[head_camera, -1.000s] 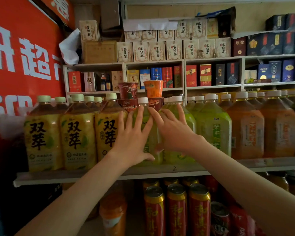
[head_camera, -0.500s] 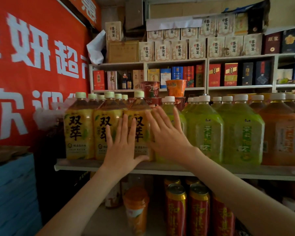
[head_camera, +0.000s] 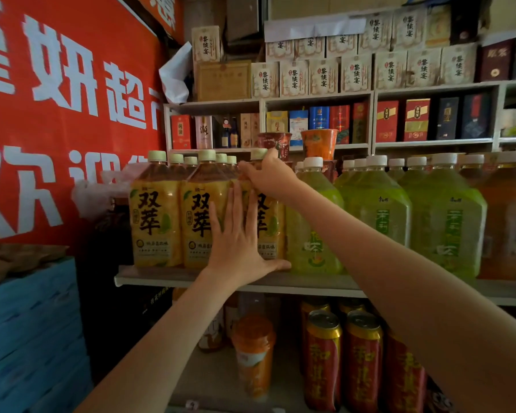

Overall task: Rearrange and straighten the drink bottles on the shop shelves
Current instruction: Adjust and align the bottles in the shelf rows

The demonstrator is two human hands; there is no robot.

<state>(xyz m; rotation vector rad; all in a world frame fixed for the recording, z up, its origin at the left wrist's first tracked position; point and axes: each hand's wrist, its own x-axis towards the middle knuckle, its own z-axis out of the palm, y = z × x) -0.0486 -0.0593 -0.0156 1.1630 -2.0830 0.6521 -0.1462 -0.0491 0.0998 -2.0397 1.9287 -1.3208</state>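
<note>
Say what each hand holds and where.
The right hand grips the third yellow bottle at its neck, just under the cap. The left hand holds nothing; it presses flat on that bottle and its neighbour.

The black characters 双萃 are carried on the labels of the yellow tea bottles (head_camera: 154, 216), 妍超 is printed in white on the red banner (head_camera: 66, 70), 黎侯宴 is marked on the stacked cream boxes (head_camera: 323, 77), and 和其正 is borne by the red cans (head_camera: 322, 362).
</note>
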